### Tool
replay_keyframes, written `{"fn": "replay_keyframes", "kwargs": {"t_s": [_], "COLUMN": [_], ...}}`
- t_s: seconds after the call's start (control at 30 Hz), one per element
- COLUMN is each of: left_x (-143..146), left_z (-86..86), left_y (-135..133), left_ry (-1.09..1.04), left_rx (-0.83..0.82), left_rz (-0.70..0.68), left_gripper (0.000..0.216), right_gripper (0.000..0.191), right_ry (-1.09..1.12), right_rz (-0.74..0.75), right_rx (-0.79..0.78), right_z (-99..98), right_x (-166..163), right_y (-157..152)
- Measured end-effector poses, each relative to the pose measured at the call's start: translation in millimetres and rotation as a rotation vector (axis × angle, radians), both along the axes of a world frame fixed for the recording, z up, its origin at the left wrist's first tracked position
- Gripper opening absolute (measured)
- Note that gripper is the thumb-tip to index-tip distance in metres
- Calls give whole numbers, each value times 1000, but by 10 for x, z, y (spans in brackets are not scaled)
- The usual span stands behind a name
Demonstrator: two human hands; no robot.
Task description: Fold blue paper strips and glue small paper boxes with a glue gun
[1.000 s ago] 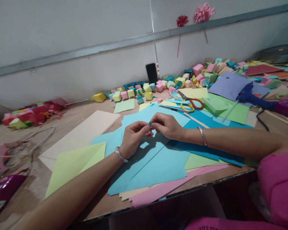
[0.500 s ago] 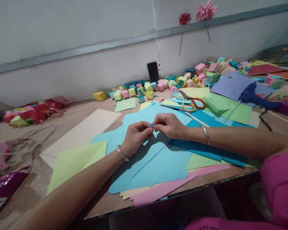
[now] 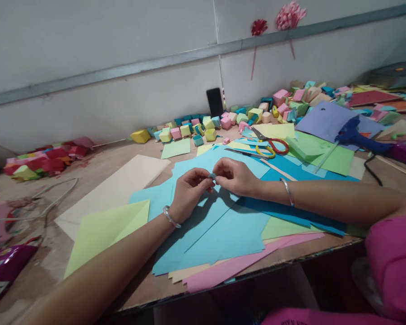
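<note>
A small piece of blue paper (image 3: 212,175) is pinched between my two hands, its shape mostly covered by the fingertips. My left hand (image 3: 192,189) grips it with thumb and forefinger from the left. From the right, my right hand (image 3: 235,176) holds its other side with closed fingertips. Both hands hover over light blue paper sheets (image 3: 230,239) spread on the table. Just beyond the right hand lie a pen-like cutter (image 3: 246,153) and scissors (image 3: 274,146) with red and yellow handles.
Small folded paper boxes (image 3: 209,134) line the wall, with a black phone (image 3: 215,102) propped among them. A blue glue gun (image 3: 362,137) lies at the right. Red paper pieces (image 3: 54,160) are heaped at the left, near a purple power strip (image 3: 10,271) and cables.
The fingertips have shifted slightly on the small blue paper, and more of it shows between them. Both hands stay in nearly the same place.
</note>
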State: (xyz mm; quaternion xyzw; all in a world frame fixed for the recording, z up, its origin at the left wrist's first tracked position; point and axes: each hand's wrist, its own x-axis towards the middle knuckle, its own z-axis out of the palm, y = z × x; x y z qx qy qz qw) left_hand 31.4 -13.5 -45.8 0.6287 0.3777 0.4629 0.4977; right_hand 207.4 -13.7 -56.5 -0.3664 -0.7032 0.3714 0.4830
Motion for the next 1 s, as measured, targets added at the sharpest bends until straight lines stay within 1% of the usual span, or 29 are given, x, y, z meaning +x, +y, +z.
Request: {"fn": "replay_keyframes", "kwargs": {"t_s": [0.07,0.2,0.4,0.47,0.6,0.77,0.9,1.0], "left_x": [0,3,18,26,40,30,10,4], "left_z": [12,41,68,74,75,56,28,12], "left_y": [-7,-27,-45,-49,-60,-61,-38,-32], "left_ry": [14,57,81,103,134,117,43,5], "left_rx": [-9,-50,-71,-59,-13,0,-33,-77], "left_rz": [18,55,52,53,59,27,-39,-87], "left_gripper": [13,15,15,14,12,16,23,22], "right_gripper": [10,6,5,6,9,10,8,9], "right_ry": [-9,-45,-66,-56,8,80,93,133], "right_rz": [-11,-18,-10,14,55,117,177,206], "right_rx": [37,44,79,53,-57,-193,-187,-187], "right_z": [-10,-26,-11,1,14,33,60,79], "right_x": [6,21,27,19,-3,0,14,14], "right_y": [1,7,5,4,11,22,10,1]}}
